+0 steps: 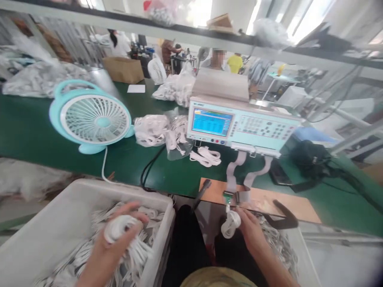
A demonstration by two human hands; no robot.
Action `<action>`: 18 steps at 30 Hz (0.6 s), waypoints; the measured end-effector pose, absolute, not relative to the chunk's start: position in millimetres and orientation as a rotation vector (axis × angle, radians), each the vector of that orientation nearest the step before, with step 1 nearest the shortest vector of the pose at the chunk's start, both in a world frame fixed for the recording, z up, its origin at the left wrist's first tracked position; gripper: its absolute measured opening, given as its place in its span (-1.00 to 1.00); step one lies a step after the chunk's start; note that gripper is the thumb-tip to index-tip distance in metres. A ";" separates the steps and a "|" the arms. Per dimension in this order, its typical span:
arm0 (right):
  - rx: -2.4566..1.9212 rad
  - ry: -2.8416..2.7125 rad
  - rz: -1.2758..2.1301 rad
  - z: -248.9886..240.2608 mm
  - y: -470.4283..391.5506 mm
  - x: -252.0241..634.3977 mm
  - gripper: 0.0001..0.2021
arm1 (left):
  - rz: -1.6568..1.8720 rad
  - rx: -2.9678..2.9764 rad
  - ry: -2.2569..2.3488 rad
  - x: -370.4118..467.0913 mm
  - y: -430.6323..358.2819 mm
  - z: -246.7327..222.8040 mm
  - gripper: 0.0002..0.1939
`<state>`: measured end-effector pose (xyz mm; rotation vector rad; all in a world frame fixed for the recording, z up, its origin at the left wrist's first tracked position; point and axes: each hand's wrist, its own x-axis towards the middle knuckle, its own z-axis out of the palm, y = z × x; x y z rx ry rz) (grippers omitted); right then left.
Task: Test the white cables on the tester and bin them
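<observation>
Below and in front of the instrument (260, 129), your right hand (251, 227) meets a coiled white cable (230, 226) hanging at a green connector (228, 196); its fingers are drawn narrow there, though I cannot tell how firmly they grip. To the instrument's left and nearer you, your left hand (107, 253) is curled around a bundle of white cable (116, 229) above the white bin (54, 223). If you pull the coil sideways, its small plug (228, 208) could bend or work loose, since the coil seems to hang from it. A tug could also strain the flat grey ribbons (231, 173) running down from the instrument. Loosen your left hand and the bundle could spill, tangling with the loose cables (73, 255) beneath. The cable looks smooth, round and pliable, the ribbons thin and wavy, the bin hard-walled; below the instrument, a flat orange-brown sheet (278, 203) lies on the green counter (167, 171)
</observation>
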<state>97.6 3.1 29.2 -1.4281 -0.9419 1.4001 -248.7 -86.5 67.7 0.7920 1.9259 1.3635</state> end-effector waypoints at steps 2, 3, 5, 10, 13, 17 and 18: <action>-1.343 -0.808 1.525 29.8 1.3 97.2 -0.69 | 1.156 0.904 1.662 -189.9 -73.4 77.7 -0.59; -1.316 -0.789 1.544 29.8 0.4 97.4 -0.68 | 1.071 0.936 1.528 -160.8 -64.1 77.3 -0.65; -1.280 -0.793 1.541 29.1 -0.8 98.1 -0.67 | 1.002 0.939 1.403 -109.9 -41.7 68.4 -0.72; -1.213 -0.818 1.481 29.2 0.5 98.5 -0.63 | 1.143 0.788 1.371 -40.5 2.2 38.3 -0.68; -1.193 -0.834 1.435 30.5 2.5 96.8 -0.60 | 1.169 0.735 1.370 -25.6 7.7 29.6 -0.73; -1.177 -0.809 1.439 27.7 -0.9 91.0 -0.61 | 1.200 0.657 1.360 -15.1 0.9 24.9 -0.76; -1.175 -0.812 1.439 26.8 -4.1 89.8 -0.62 | 1.203 0.643 1.362 -12.5 -2.7 24.1 -0.76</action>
